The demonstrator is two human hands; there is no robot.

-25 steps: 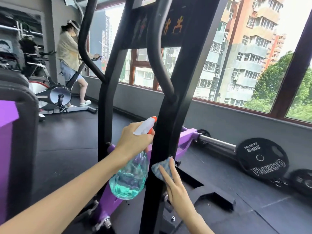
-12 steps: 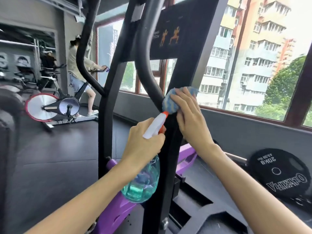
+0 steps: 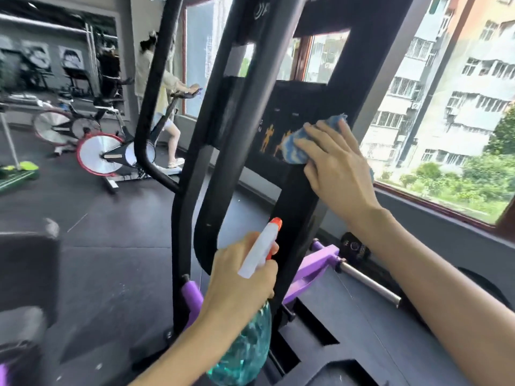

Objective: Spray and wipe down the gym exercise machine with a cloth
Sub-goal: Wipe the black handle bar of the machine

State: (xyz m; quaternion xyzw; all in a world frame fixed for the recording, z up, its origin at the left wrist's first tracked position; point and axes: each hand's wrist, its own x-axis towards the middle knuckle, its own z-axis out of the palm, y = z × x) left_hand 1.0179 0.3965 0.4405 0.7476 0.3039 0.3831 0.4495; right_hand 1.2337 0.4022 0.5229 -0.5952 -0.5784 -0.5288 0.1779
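So, wiping step: right hand (image 3: 337,174) flat, pressing cloth (image 3: 295,147) on machine frame (image 3: 295,201); left hand (image 3: 242,280) gripping spray bottle (image 3: 245,355). Next probably respray.

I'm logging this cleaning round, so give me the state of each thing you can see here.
Left hand: gripping the spray bottle's neck.
Spray bottle: upright, holding teal liquid.
Right hand: pressing the cloth flat.
Blue cloth: bunched against the black machine frame.
Spin bike: standing; a person beside it.
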